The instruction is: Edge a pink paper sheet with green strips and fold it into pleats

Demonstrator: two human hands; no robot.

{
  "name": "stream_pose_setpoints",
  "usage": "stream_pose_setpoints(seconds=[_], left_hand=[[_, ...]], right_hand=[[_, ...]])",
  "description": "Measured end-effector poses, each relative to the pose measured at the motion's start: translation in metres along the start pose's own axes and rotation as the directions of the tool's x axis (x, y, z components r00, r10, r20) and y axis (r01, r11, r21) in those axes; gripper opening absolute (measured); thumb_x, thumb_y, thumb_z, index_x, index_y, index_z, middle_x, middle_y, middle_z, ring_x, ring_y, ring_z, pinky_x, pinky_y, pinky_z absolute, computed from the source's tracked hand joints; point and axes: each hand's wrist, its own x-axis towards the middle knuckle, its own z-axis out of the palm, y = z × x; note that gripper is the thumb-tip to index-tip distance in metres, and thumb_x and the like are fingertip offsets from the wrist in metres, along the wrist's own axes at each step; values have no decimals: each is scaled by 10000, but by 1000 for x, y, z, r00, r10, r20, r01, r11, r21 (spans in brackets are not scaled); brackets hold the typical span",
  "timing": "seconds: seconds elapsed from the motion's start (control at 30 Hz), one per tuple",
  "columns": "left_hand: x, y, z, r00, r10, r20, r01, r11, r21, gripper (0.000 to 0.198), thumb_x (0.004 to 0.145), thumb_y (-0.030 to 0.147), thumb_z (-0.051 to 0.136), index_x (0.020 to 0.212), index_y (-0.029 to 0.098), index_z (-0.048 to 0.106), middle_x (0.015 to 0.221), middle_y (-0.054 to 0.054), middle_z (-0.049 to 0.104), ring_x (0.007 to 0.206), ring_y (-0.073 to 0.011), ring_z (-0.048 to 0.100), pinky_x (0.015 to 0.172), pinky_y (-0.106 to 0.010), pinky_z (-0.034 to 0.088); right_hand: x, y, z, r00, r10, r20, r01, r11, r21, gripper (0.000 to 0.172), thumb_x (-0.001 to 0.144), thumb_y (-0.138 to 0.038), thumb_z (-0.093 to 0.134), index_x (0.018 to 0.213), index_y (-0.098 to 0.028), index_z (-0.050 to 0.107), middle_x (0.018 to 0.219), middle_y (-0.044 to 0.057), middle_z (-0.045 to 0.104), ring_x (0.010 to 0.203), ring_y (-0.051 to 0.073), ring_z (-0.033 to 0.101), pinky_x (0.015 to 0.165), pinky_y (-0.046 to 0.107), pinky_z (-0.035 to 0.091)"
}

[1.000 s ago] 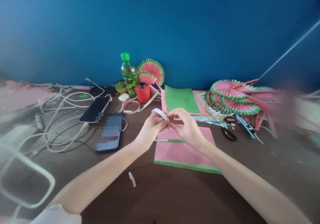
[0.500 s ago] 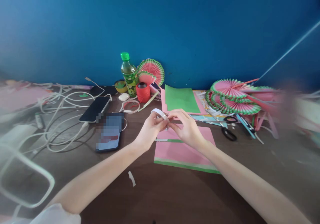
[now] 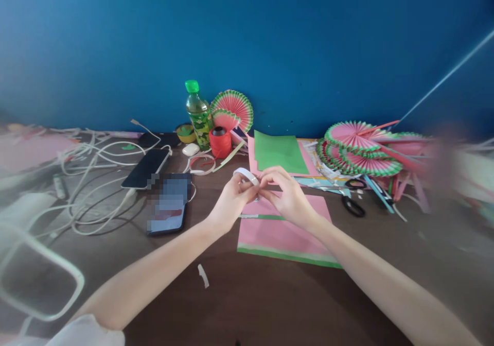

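Observation:
My left hand [image 3: 236,201] is closed around a narrow white roll of tape [image 3: 247,174], held up above the table. Against the roll's right side, the fingertips of my right hand [image 3: 284,191] are pinched together; whatever lies between them is too small to make out. Below both hands lies a pink paper sheet [image 3: 285,238] with a green and white band along its near edge. A green strip [image 3: 270,217] crosses that sheet, with a short whitish piece at its left end. My hands hide part of the sheet's far side.
Behind my hands are a green sheet [image 3: 280,152] on pink paper, a red spool [image 3: 220,143] and a bottle [image 3: 198,117]. Scissors [image 3: 352,205] and folded paper fans [image 3: 358,148] lie right. Two phones [image 3: 170,204] and tangled white cables [image 3: 92,171] are left. A white scrap [image 3: 203,276] lies nearer.
Almost nothing differs. The fingers of my right hand have shifted very slightly at the tape roll, while my left hand keeps its hold.

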Motion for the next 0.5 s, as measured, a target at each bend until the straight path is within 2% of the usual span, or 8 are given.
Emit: stream_pose_setpoints(seconds=[0.1, 0.3, 0.5], left_hand=[[0, 1, 0, 1000, -5, -10, 5, 1000, 5, 235, 684, 212, 654, 813, 156, 466, 694, 12, 600, 631, -81, 554, 631, -214, 406], [0, 1, 0, 1000, -9, 8, 9, 1000, -3, 244, 696, 218, 650, 832, 160, 457, 837, -54, 650, 798, -143, 609, 727, -257, 433], [1, -2, -1, 1000, -4, -1, 4, 999, 38, 240, 705, 234, 647, 841, 158, 465, 785, -28, 640, 718, -111, 588, 685, -240, 426]], right_hand=[[-1, 0, 0, 1000, 12, -9, -12, 1000, 20, 146, 757, -98, 579, 764, -210, 484, 880, 32, 530, 890, 176, 537, 782, 347, 455], [0, 1, 0, 999, 40, -2, -40, 998, 45, 160, 760, -120, 584, 855, -218, 500, 873, 25, 536, 822, 159, 546, 740, 328, 478], [1, 2, 0, 999, 31, 9, -32, 998, 45, 112, 766, -142, 580, 812, -210, 503, 864, 29, 517, 832, 165, 535, 736, 336, 482]])
